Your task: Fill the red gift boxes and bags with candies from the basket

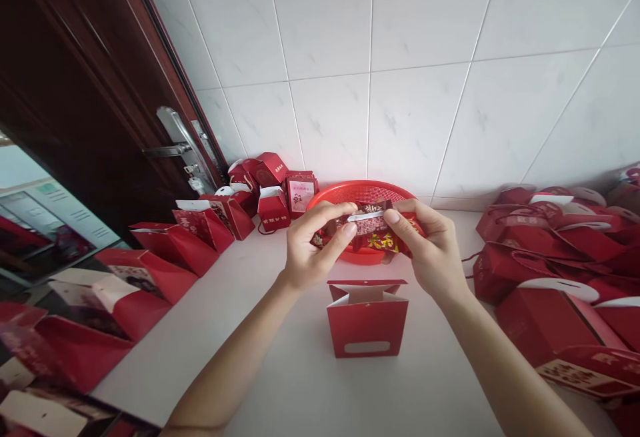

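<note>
Both my hands are raised over the near part of a red plastic basket (367, 188). My left hand (317, 244) pinches the left end of a bunch of wrapped candies (370, 225), and my right hand (433, 247) grips the right end. A thin white strip (366, 216) lies across the bunch between my thumbs. Below my hands, an open red gift box (367, 324) stands upright on the white table (280, 370), its top flaps apart and a pale oval on its front.
Red gift boxes (155, 267) stand in a row along the left edge, with more in the back left corner (273, 207). Many closed red boxes (550, 317) are piled on the right. A tiled wall (325, 124) rises behind, beside a dark door (100, 77).
</note>
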Demonstrator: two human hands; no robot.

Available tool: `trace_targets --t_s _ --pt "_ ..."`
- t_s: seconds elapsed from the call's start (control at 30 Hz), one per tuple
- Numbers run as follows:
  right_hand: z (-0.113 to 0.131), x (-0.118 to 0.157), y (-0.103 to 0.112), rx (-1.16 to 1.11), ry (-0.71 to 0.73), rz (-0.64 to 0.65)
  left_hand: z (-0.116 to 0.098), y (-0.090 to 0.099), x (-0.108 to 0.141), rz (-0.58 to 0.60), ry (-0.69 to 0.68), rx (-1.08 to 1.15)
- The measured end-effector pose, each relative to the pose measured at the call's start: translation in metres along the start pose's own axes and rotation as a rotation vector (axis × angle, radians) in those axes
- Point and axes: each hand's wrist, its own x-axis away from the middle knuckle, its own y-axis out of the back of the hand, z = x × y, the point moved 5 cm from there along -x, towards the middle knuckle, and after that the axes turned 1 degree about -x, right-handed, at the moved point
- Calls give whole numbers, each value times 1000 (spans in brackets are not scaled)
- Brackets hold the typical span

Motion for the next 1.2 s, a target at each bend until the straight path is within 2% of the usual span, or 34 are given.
trace_targets --t_s 0.53,1.2 --pt "1 1 -4 -93 -23 62 -11 3 -3 14 -35 6" --pt "5 -1 -6 -50 -7 98 -14 6 -5 21 -37 6"
